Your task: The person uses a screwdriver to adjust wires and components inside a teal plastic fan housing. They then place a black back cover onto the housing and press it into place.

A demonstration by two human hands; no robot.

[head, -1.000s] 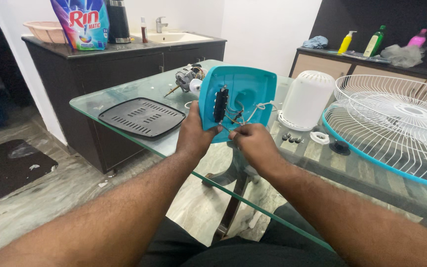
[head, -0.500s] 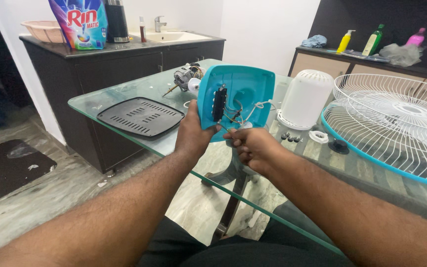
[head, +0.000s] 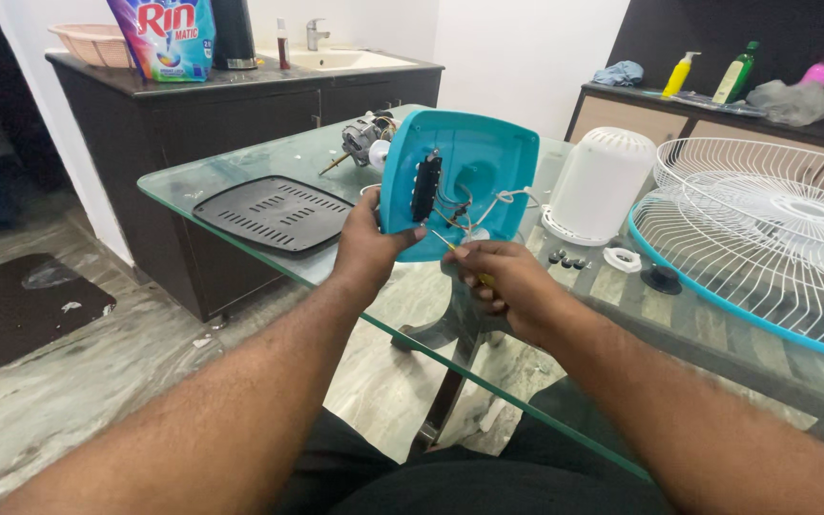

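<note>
My left hand (head: 369,250) grips the lower left edge of a teal plastic fan base shell (head: 484,167), held upright with its hollow inside facing me. Inside it sit a black switch block (head: 425,188) and a bundle of white wires (head: 488,205). My right hand (head: 503,281) is closed around a thin tool with a yellow handle (head: 482,278). Its metal tip points up into the shell near the wires. Both hands hover above the near edge of a glass table (head: 240,162).
On the glass lie a black vented plate (head: 274,212), a fan motor (head: 366,138), a white ribbed motor cover (head: 601,184), small black screws (head: 566,257), a white ring (head: 622,258) and a white wire fan guard with teal rim (head: 765,238). Dark cabinets stand behind.
My right hand has shifted slightly down and right below the shell. The shell stays in my left hand, tilted much as before.
</note>
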